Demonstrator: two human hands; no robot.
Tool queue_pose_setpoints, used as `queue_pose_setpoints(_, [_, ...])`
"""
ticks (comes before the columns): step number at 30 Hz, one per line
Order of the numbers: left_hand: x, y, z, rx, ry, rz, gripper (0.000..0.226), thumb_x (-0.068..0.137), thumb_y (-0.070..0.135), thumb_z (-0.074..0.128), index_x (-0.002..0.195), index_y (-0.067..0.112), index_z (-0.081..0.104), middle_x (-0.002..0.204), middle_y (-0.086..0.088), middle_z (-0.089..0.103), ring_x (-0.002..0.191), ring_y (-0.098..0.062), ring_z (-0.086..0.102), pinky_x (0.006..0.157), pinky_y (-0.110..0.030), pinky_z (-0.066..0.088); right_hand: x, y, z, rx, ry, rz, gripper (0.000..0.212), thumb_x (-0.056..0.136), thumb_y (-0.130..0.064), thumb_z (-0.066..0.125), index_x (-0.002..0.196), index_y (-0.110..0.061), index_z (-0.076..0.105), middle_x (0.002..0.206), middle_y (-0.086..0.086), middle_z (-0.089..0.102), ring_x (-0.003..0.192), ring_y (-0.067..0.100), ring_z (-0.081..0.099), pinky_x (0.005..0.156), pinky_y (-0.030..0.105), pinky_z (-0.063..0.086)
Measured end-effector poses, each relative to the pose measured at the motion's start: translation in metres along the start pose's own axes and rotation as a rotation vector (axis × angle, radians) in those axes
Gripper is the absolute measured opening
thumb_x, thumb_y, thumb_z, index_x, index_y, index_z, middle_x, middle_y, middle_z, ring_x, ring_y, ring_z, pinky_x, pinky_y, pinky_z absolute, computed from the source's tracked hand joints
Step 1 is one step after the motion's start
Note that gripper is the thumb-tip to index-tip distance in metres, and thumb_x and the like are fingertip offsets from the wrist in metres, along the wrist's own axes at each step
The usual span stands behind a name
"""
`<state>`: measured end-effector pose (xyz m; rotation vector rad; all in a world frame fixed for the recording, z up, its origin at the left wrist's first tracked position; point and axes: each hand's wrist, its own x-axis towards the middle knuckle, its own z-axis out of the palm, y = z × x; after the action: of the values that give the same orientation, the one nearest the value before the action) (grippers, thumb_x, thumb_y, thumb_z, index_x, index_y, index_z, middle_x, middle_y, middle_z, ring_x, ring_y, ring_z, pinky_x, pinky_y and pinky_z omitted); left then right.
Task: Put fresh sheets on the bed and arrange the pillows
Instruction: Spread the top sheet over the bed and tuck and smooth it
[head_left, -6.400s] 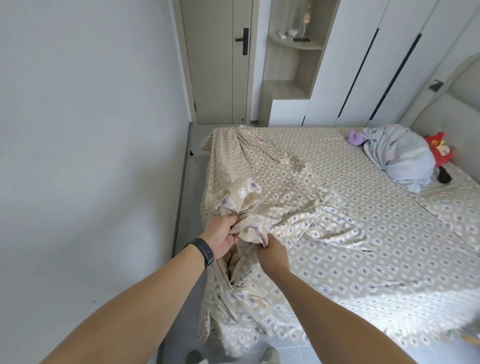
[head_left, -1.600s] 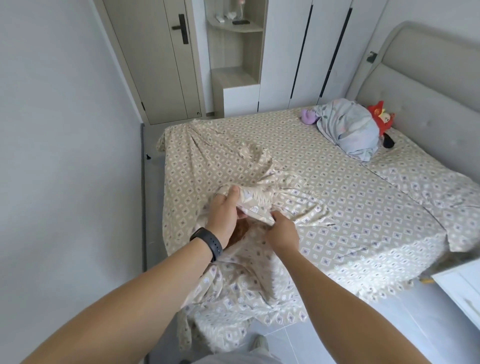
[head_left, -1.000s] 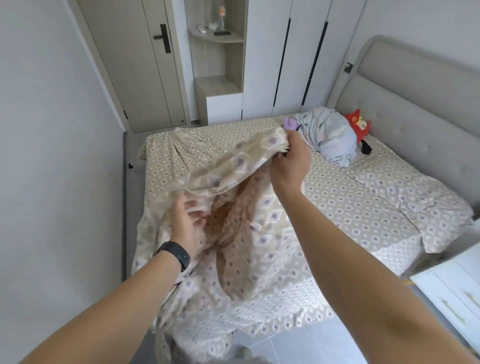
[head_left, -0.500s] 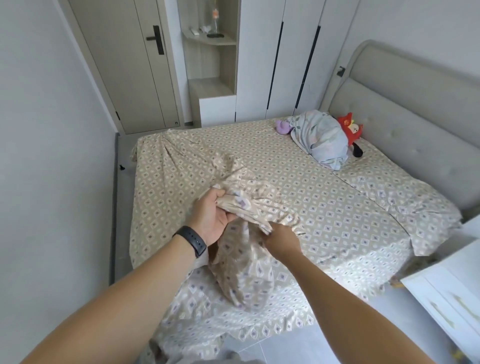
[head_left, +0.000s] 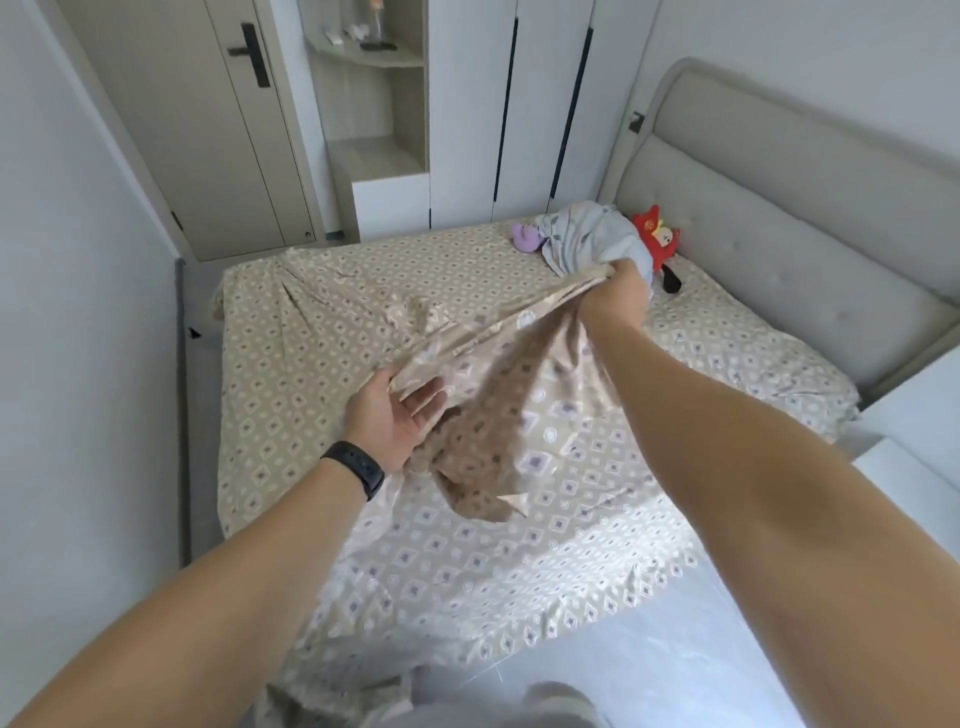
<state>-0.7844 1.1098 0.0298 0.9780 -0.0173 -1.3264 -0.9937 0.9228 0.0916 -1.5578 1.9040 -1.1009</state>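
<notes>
Head view: right hand was raised toward the far right, fingers curled tight round a bunched edge of the patterned sheet. It lifted that fold off the bed. Left hand was lower and nearer, palm up. Its fingers were mostly straight and slid under the same fold, touching the cloth rather than gripping it. A black wristband sat on the left wrist. The hands were well apart, with the fold stretched between them.

The rest of the sheet lay spread over the mattress. It was wrinkled at the far left corner and hung over the near edge down to the grey floor. A grey-blue bundle lay at the far right of the bed, near the padded headboard. A purple toy sat on the bundle's left side and a red plush toy on its right.

Beyond the bed stood a beige door, an open shelf niche and a white wardrobe. A white nightstand stood at the right edge.
</notes>
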Motion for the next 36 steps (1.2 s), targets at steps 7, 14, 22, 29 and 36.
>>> queue_pose_setpoints(7, [0.011, -0.019, 0.084, -0.006, -0.090, 0.162, 0.034, 0.105, 0.033, 0.046, 0.121, 0.006, 0.058, 0.084, -0.008, 0.069, 0.066, -0.016, 0.065, 0.057, -0.026, 0.056, 0.057, -0.024, -0.067, 0.381, 0.289, -0.494, 0.028, 0.084, 0.000, 0.048, 0.109, -0.008, 0.059, 0.110, 0.005, 0.050, 0.090, 0.013, 0.046, 0.079, 0.006, 0.032])
queue_pose_setpoints(14, [0.018, -0.153, 0.101, -0.046, 0.251, 0.123, 0.025, 0.103, 0.028, 0.048, 0.120, 0.010, 0.053, 0.091, -0.007, 0.054, 0.063, -0.014, 0.052, 0.047, -0.021, 0.047, 0.111, 0.169, -0.070, -0.264, -0.457, -0.052, 0.020, 0.085, -0.009, 0.064, 0.104, -0.007, 0.061, 0.103, 0.011, 0.062, 0.095, 0.032, 0.062, 0.072, 0.034, 0.048])
queue_pose_setpoints(22, [0.005, -0.231, 0.180, 0.085, 0.300, 0.098, 0.023, 0.100, 0.017, 0.044, 0.089, 0.009, 0.063, 0.057, 0.000, 0.060, 0.049, -0.010, 0.049, 0.041, -0.019, 0.039, 0.157, 0.266, -0.123, -0.436, -0.579, 0.203, 0.009, 0.086, -0.002, 0.058, 0.078, -0.005, 0.056, 0.073, 0.012, 0.059, 0.065, 0.024, 0.059, 0.058, 0.029, 0.047])
queue_pose_setpoints(29, [0.013, -0.222, 0.233, -0.042, 0.232, 0.120, 0.034, 0.104, 0.034, 0.046, 0.089, 0.007, 0.057, 0.060, 0.000, 0.054, 0.054, -0.012, 0.048, 0.044, -0.021, 0.042, 0.235, 0.163, -0.168, 0.086, -0.221, -0.253, 0.048, 0.081, 0.014, 0.044, 0.122, -0.002, 0.065, 0.127, 0.017, 0.059, 0.115, 0.030, 0.057, 0.088, 0.012, 0.034])
queue_pose_setpoints(36, [0.015, -0.241, 0.235, -0.005, 0.251, 0.080, 0.040, 0.105, 0.043, 0.042, 0.079, 0.013, 0.049, 0.066, 0.002, 0.049, 0.057, -0.012, 0.045, 0.047, -0.022, 0.041, 0.225, 0.192, -0.173, 0.109, -0.083, -0.492, 0.050, 0.078, 0.017, 0.043, 0.119, -0.009, 0.057, 0.127, 0.005, 0.045, 0.104, 0.014, 0.044, 0.096, 0.025, 0.043])
